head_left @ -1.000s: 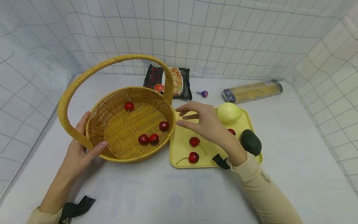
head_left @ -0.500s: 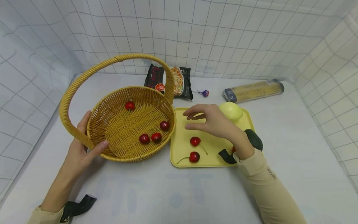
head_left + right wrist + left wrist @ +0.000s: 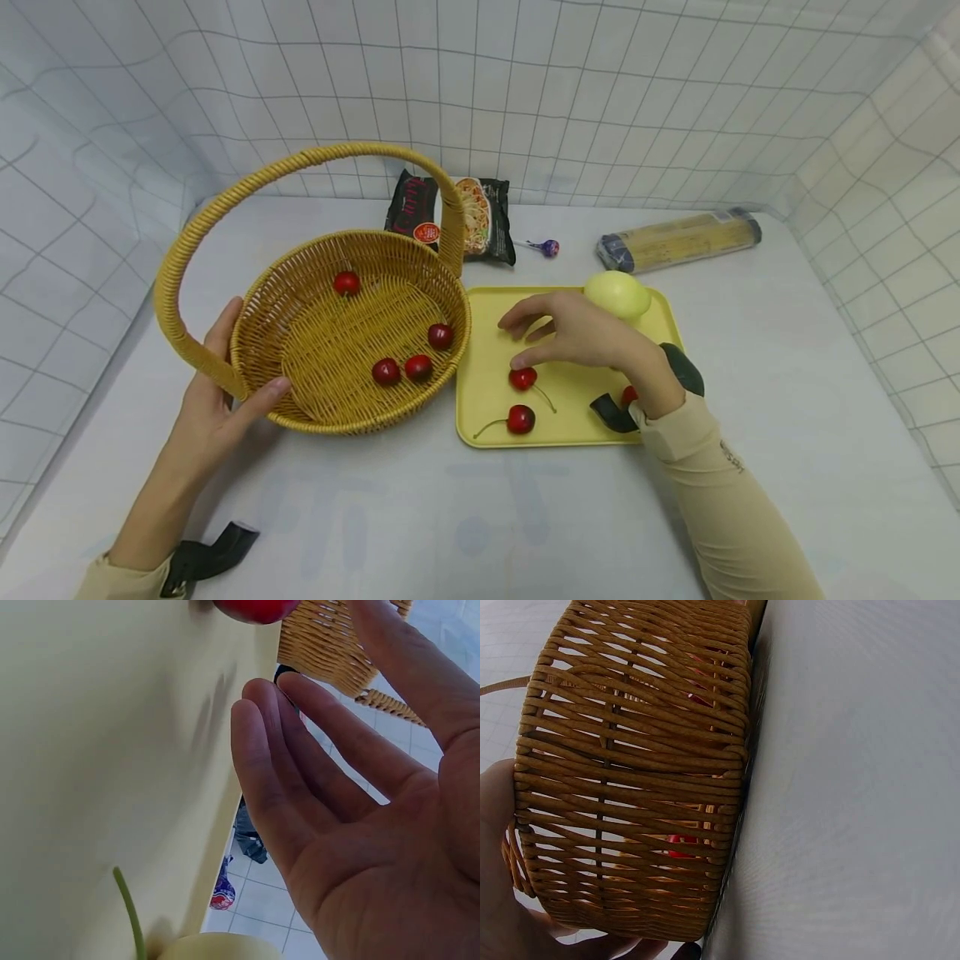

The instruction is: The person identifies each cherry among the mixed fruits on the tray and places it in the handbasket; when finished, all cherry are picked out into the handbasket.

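My left hand grips the left side of a yellow wicker basket, thumb over the rim and fingers along the outer wall. Inside the basket lie several red cherries. My right hand hovers over a yellow tray with nothing in its grasp; its fingers are apart from the thumb. The thumb tip is close above a stemmed cherry; whether they touch, I cannot tell. A second stemmed cherry lies nearer the tray's front edge. Another cherry is partly hidden by the right wrist.
A lemon and a dark green avocado sit at the tray's right side. Behind stand a black noodle packet, a lollipop and a pack of spaghetti. The basket's tall handle arches above it.
My right hand has moved from beside the basket's rim rightward over the tray, then down toward the upper stemmed cherry. The left hand has stayed at the basket.
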`<state>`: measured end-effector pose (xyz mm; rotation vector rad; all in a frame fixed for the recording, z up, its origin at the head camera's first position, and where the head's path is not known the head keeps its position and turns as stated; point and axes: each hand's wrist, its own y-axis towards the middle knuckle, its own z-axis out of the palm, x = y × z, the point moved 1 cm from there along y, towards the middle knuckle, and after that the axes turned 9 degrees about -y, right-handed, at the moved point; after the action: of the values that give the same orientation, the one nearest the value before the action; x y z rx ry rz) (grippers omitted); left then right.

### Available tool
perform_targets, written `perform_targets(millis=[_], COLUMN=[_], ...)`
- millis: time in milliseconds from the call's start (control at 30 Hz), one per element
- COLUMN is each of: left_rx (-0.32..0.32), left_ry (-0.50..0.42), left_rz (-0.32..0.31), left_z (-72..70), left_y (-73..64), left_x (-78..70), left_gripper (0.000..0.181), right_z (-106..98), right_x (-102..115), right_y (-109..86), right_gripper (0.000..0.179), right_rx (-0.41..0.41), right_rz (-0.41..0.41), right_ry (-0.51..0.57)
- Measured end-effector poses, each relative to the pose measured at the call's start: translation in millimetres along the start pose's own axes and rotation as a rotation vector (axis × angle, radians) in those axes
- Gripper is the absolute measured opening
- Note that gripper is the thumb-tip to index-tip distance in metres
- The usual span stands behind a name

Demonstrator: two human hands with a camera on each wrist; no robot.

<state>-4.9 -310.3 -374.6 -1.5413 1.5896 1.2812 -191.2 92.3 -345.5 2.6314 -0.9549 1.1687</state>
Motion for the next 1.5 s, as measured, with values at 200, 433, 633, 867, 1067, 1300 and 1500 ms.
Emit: perform_targets(millis=[200, 433, 633, 867, 1067, 1300, 1500], left_rx=[0.003, 0.005, 0.007, 0.006, 0.008, 0.008, 0.008], left_ry=[-0.006, -0.008, -0.023, -0.018, -0.01, 0.004, -0.01], left_rz=[-0.002, 0.006, 0.007, 0.002, 0.001, -0.008, 0.008], left_z=[-0.3, -0.4, -0.2, -0.5, -0.5, -0.8, -0.4], left_y=[-0.5, 0.0, 0.1, -0.1, -0.1, -0.6, 0.8], left_x=[-0.1, 0.7, 0.1, 0.0, 0.2, -0.4, 1.7], left_gripper=[0.103, 0.103, 0.103, 0.102, 0.102, 0.102, 0.103], right_z=[-0.6, 1.7, 3.9, 4.5, 5.4, 3.1, -2.2], right_x=[-1.9, -2.4, 3.1, 5.2, 2.8, -0.1, 0.7], right_y=[0.4, -1.5, -2.6, -2.6, -1.3, -1.8, -4.1], right_gripper=[0.045, 0.043, 0.041, 0.029, 0.024, 0.022, 0.018], right_rx=[0.05, 0.08, 0.141, 0.181, 0.173, 0.128, 0.055], right_rz=[0.031, 0.051, 0.05, 0.032, 0.004, -0.03, -0.008], right_ry=[-0.06, -0.072, -0.113, -0.161, -0.168, -0.16, -0.133])
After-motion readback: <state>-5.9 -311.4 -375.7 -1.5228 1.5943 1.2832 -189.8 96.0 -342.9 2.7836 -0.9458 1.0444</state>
